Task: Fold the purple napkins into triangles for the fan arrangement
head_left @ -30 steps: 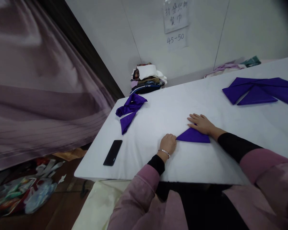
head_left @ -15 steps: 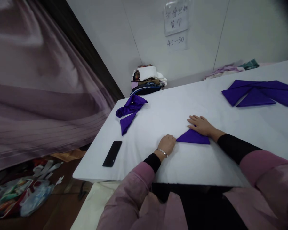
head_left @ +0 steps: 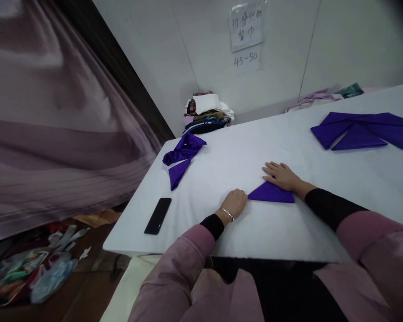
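Observation:
A purple napkin (head_left: 271,193), folded into a triangle, lies on the white tabletop with its long edge toward me. My right hand (head_left: 282,176) rests flat over its upper part, fingers spread and pointing left, hiding the top corner. At the napkin's pointed left corner, my left hand (head_left: 235,202) is closed with the fingers curled. It pinches the very tip, which is hidden under the fingers. A silver bracelet (head_left: 227,214) circles the left wrist.
A crumpled purple cloth (head_left: 183,158) lies at the table's left, above a black phone (head_left: 158,216). Folded purple napkins (head_left: 359,129) are at the far right. Stacked clothes (head_left: 206,114) stand by the wall. Plastic bags (head_left: 52,275) lie on the floor, beside a hanging curtain (head_left: 63,112).

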The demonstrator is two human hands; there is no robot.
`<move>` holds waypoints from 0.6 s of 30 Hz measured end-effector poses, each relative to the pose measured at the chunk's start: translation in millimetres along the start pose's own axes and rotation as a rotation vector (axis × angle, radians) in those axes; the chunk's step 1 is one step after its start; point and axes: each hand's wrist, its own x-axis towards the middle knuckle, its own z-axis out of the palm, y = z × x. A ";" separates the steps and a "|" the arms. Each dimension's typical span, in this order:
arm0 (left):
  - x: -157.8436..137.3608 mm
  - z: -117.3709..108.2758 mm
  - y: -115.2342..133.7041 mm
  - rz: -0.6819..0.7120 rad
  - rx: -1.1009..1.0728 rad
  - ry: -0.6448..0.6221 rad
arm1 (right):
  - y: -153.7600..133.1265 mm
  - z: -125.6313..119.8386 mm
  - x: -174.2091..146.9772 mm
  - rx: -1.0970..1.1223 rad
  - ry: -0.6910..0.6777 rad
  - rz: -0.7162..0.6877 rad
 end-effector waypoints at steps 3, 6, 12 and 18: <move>-1.0 0.3 0.6 -0.009 0.025 0.016 | -0.4 0.0 -0.2 0.012 0.001 0.007; -1.7 1.0 1.6 -0.049 0.030 0.019 | -1.0 -0.6 -0.5 0.010 0.005 0.003; -3.5 2.5 1.5 -0.072 0.032 0.015 | -1.4 -1.0 -0.4 0.010 0.008 0.003; -4.7 2.5 -1.1 -0.044 0.022 0.014 | -1.1 -0.9 -0.2 0.000 0.006 -0.004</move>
